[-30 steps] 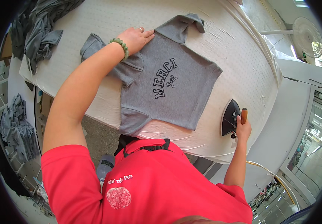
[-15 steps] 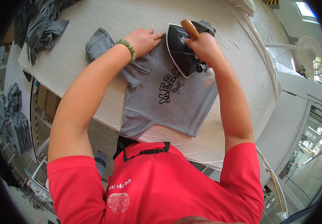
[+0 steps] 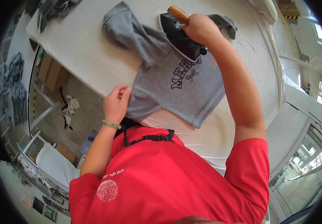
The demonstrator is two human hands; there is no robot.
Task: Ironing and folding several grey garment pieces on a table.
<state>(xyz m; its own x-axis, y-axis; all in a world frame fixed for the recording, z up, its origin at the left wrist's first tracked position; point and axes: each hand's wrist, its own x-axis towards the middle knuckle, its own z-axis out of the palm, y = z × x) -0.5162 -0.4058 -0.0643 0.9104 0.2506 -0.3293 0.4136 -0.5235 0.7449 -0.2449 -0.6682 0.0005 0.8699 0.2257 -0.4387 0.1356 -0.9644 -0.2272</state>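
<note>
A grey shirt (image 3: 207,89) with dark lettering and a small bow on it lies spread on a pale cloth-covered table (image 3: 82,48). My right hand (image 3: 204,30) is wrapped round the wooden handle of a black iron (image 3: 179,39), which rests on the upper part of the shirt, over the end of the lettering. At the shirt's left edge, by the lower sleeve (image 3: 142,100), my left hand (image 3: 116,102) is closed, with fingertips and thumb at the cloth. The other sleeve (image 3: 125,31) stretches up and away, creased.
More grey garments lie in a heap (image 3: 56,13) at the table's far left corner. A stack of grey cloth (image 3: 9,89) sits further left. Below the table's left edge are a cardboard box (image 3: 52,74) and a white chair (image 3: 56,164). A white fan (image 3: 319,76) stands at the right.
My left hand has left the upper part of the shirt and come down toward me to its lower left edge. The iron has shifted slightly left in view; the far sleeve now extends further out.
</note>
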